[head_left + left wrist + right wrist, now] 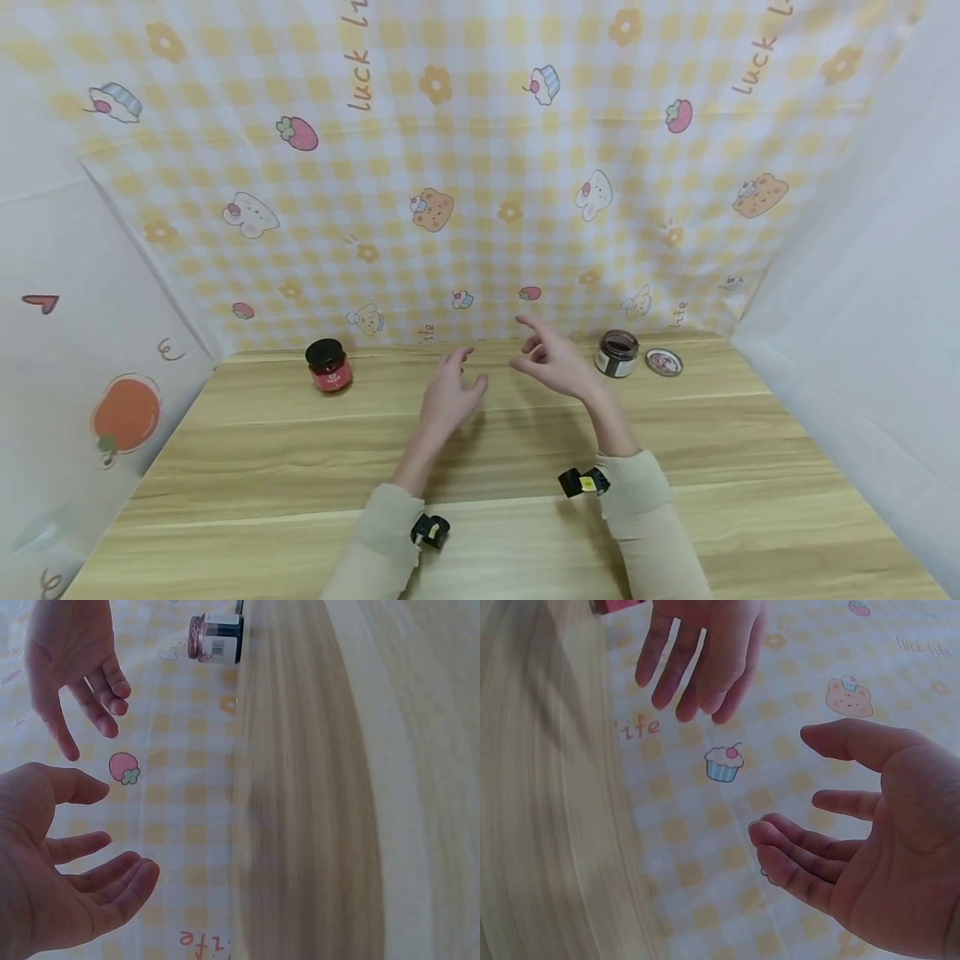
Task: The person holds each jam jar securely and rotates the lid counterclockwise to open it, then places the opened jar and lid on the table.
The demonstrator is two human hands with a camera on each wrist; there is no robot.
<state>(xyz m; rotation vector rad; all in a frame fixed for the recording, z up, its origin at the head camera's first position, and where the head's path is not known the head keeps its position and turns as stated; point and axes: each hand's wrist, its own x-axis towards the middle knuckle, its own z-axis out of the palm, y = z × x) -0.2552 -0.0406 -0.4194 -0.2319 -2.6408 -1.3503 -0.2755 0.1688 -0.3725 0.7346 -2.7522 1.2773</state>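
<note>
Both hands hover over the middle of the wooden table with nothing in them. My left hand has relaxed, slightly bent fingers, and its palm turns inward. To its right my right hand is held loosely, index finger stretched toward the back. A gap separates the two hands in every view. On the left stands a jar with a black lid and red label. Right of the right hand is an uncapped jar with dark contents and a white-and-black label. Its lid lies flat beside it.
A yellow checked cloth with printed cartoons hangs along the table's back edge. White sheets wall off both sides. The wooden tabletop spans the front. Each sleeve carries a small black wrist camera.
</note>
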